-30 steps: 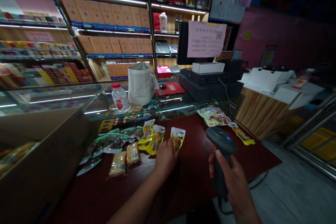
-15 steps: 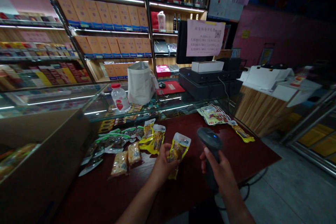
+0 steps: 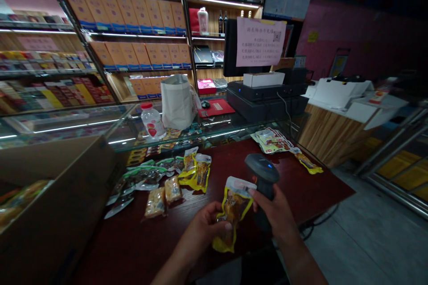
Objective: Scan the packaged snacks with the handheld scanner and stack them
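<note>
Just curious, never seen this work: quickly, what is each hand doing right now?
Left hand: closed, holding a yellow-edged sealed food packet.
Right hand: closed around a handheld barcode scanner, fingertips touching the packet.

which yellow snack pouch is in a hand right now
The yellow-edged snack pouch gripped in the left hand: it is lifted off the counter, while the other yellow pouches lie on it.

We see snack packets [image 3: 197, 171] on the tabletop [image 3: 310, 191], a cardboard box [image 3: 56, 213] to their left, a glass counter [image 3: 187, 136] behind them, and a bag [image 3: 177, 102] and register [image 3: 267, 98] on that counter.
</note>
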